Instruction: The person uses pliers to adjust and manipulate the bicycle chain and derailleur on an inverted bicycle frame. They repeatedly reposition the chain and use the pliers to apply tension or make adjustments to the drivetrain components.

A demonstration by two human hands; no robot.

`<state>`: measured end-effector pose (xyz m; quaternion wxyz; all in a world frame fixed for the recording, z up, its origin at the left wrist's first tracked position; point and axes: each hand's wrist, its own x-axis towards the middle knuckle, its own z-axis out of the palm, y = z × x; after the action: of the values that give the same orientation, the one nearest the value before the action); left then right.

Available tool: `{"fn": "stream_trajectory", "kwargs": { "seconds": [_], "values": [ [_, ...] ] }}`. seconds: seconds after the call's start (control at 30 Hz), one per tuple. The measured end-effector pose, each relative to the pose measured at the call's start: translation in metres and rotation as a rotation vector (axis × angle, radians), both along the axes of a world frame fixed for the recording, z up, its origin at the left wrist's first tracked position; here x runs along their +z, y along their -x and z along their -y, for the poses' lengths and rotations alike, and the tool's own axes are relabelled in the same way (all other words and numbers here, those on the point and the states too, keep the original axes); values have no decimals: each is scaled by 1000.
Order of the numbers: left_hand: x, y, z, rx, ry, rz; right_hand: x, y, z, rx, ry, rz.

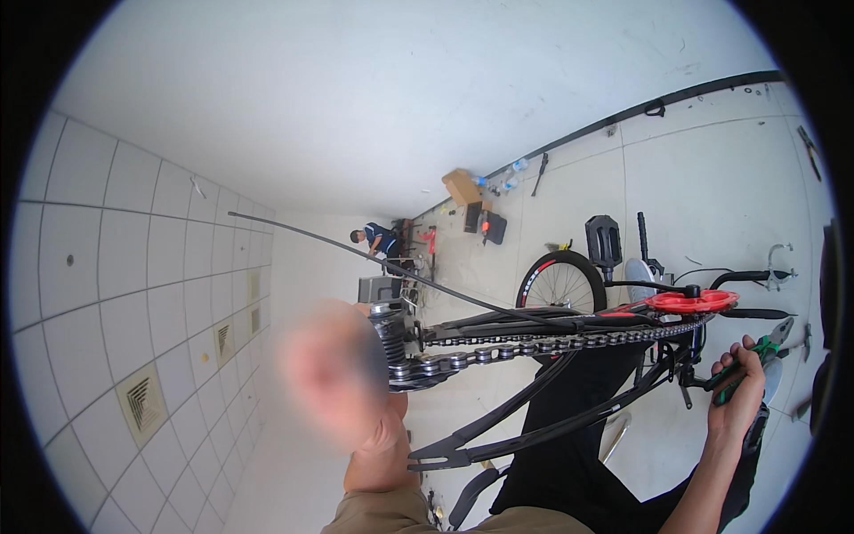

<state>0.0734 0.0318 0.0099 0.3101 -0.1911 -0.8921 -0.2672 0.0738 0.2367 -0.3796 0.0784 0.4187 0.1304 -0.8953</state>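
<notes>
My left hand (334, 383), largely smeared by a blur patch, is wrapped about a ridged metal hub (389, 343). A bicycle chain (498, 354) runs from the hub's sprocket to a red chainring (689, 301) at the right. Below it, the black bicycle frame (569, 411) ends in a bare forked dropout (440, 460). My right hand (743, 387) is closed around the green handles of pliers (776, 338), beside the crank area; their jaws point up and right. A long thin dark rod or cable (356, 254) stretches up-left from the frame.
A pedal (605, 240) stands out above the frame, near a wheel (562, 289) with a black tyre. Cardboard boxes (463, 187), plastic bottles (511, 178) and loose tools lie along the wall. Another person (378, 240) in a dark top is farther off.
</notes>
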Motion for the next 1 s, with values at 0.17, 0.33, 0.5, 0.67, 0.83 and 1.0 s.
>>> {"fn": "stream_trajectory", "kwargs": {
  "seconds": [0.17, 0.33, 0.5, 0.67, 0.83, 1.0],
  "values": [
    [-4, -2, 2, 83, 36, -100, 13, -5, -13, -18, 69, -33],
    [-3, -3, 2, 36, -26, -52, 29, -39, -28, 16, 27, -2],
    [-1, -4, 7, -13, 52, 9, 36, -40, -27, 41, 19, 26],
    [0, -6, 6, 107, -92, -55, 31, -36, -34, 26, 1, 1],
    [-5, -3, -1, 165, -107, -84, 22, -31, -40, -13, 12, -34],
    [-9, 6, 4, -28, 38, -23, 20, -16, -33, -4, -149, -27]
  ]
}}
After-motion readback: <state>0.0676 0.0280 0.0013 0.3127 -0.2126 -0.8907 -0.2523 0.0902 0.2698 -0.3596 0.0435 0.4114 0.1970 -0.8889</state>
